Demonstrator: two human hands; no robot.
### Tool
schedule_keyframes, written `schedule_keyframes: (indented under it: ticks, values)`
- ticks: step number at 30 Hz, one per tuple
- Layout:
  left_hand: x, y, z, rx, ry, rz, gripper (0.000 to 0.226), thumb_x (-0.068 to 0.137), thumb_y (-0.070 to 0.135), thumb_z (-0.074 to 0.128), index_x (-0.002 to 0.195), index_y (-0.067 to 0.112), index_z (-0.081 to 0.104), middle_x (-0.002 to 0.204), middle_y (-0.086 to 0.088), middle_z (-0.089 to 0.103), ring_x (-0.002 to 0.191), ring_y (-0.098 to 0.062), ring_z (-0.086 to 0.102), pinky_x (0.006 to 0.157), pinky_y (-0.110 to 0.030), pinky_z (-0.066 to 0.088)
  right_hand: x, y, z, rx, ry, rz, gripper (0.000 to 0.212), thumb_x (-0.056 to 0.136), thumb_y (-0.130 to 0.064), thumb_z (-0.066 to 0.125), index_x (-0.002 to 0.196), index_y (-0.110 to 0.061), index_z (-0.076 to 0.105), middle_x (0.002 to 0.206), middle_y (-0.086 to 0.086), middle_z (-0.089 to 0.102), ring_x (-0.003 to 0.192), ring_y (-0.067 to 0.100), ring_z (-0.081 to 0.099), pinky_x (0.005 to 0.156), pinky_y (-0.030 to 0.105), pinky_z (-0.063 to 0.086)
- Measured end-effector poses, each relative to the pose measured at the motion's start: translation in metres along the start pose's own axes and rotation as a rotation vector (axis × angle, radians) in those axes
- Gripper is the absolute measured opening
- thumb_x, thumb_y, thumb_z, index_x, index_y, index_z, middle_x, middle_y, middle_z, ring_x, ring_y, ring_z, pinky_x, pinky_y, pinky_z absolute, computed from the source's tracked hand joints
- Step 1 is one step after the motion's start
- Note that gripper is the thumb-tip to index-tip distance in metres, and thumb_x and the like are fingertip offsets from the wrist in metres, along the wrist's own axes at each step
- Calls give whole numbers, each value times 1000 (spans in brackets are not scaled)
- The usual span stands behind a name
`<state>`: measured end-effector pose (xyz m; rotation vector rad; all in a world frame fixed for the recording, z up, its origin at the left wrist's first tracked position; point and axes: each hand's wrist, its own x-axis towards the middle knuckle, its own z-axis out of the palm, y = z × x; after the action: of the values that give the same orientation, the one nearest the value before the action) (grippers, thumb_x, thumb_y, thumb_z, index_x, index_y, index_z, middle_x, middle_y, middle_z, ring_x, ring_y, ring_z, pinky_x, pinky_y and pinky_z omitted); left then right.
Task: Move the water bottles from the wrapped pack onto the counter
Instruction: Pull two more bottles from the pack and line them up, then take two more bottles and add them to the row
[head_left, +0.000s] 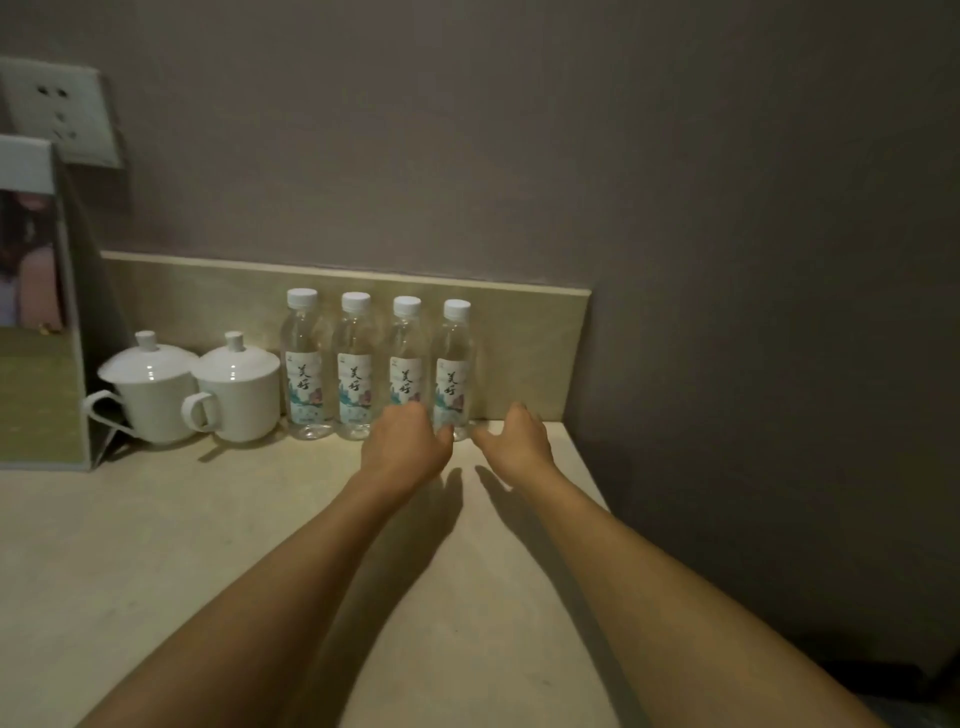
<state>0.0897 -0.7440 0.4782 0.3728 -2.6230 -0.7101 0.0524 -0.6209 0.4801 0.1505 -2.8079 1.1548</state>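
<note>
Several clear water bottles with white caps and printed labels stand upright in a row on the pale counter (182, 545), against the backsplash. The rightmost bottle (456, 364) ends the row, with its neighbour (406, 358) just to the left. My left hand (408, 447) rests low in front of that neighbour's base, fingers bent toward it and thumb near the rightmost bottle. My right hand (517, 441) hovers just right of the rightmost bottle, fingers apart and empty. No wrapped pack is in view.
Two white lidded cups (150, 395) (239, 397) stand left of the bottles. A framed table sign (39, 322) stands at the far left, under a wall socket (57, 111). The counter ends at a wall on the right (779, 364).
</note>
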Motion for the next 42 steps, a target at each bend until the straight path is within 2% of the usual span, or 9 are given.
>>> schedule_keyframes:
  ticks: [5, 14, 23, 26, 29, 34, 37, 39, 42]
  values:
    - [-42, 73, 8, -23, 36, 37, 35, 88, 36, 54, 62, 13, 56, 66, -8, 62, 64, -27, 62, 57, -32, 52, -25, 41, -66, 103, 46, -67, 48, 88, -29, 60, 126, -2, 49, 128, 17, 53, 116, 34, 53, 94, 42, 48]
    - [-148, 245, 85, -119, -32, 147, 32, 87, 48, 48, 94, 18, 59, 99, -10, 68, 93, -33, 64, 80, -39, 54, -89, 194, -219, 161, 317, -42, 25, 88, -30, 62, 107, -13, 63, 85, 0, 63, 93, 23, 63, 74, 23, 37]
    - [-250, 390, 198, -196, -433, 289, 28, 92, 41, 47, 104, 16, 54, 101, -7, 62, 92, -30, 62, 79, -40, 53, -164, 380, -342, 194, 525, 279, 13, 90, -22, 59, 94, -11, 63, 91, 11, 71, 92, 31, 65, 83, 37, 49]
    - [-276, 418, 237, -182, -536, 312, 23, 91, 39, 48, 88, 18, 56, 87, -4, 58, 81, -27, 59, 66, -34, 47, -181, 427, -361, 229, 537, 368, 17, 94, -28, 55, 88, -13, 60, 94, 14, 70, 92, 35, 65, 85, 46, 53]
    - [-294, 435, 277, -173, -636, 300, 32, 91, 39, 48, 66, 19, 50, 79, -4, 58, 76, -28, 61, 63, -32, 46, -190, 470, -371, 255, 497, 450, 25, 96, -35, 49, 86, -14, 59, 91, 13, 69, 87, 35, 66, 84, 48, 54]
    - [-304, 455, 355, -180, -756, 262, 30, 91, 34, 48, 69, 15, 53, 81, -11, 60, 80, -31, 64, 68, -35, 51, -180, 540, -374, 235, 367, 563, 23, 97, -37, 48, 82, -20, 57, 85, 7, 67, 83, 29, 66, 82, 46, 55]
    - [-298, 461, 409, -198, -783, 198, 36, 92, 31, 48, 59, 17, 47, 66, -3, 53, 59, -18, 53, 50, -26, 40, -155, 579, -367, 237, 233, 633, 21, 96, -35, 50, 87, -17, 58, 90, 11, 68, 86, 31, 67, 83, 46, 56]
    - [-292, 462, 445, -184, -811, 122, 36, 92, 30, 47, 60, 14, 51, 62, -1, 53, 54, -13, 51, 45, -23, 36, -138, 604, -361, 246, 133, 691, 19, 96, -34, 51, 94, -16, 59, 91, 9, 67, 79, 23, 66, 70, 37, 57]
    - [-286, 460, 491, -133, -873, 52, 36, 94, 27, 43, 63, 13, 55, 62, 1, 57, 57, -13, 54, 55, -25, 44, -116, 641, -353, 266, -40, 753, 11, 96, -29, 52, 90, -21, 56, 87, 2, 62, 74, 14, 63, 55, 21, 50]
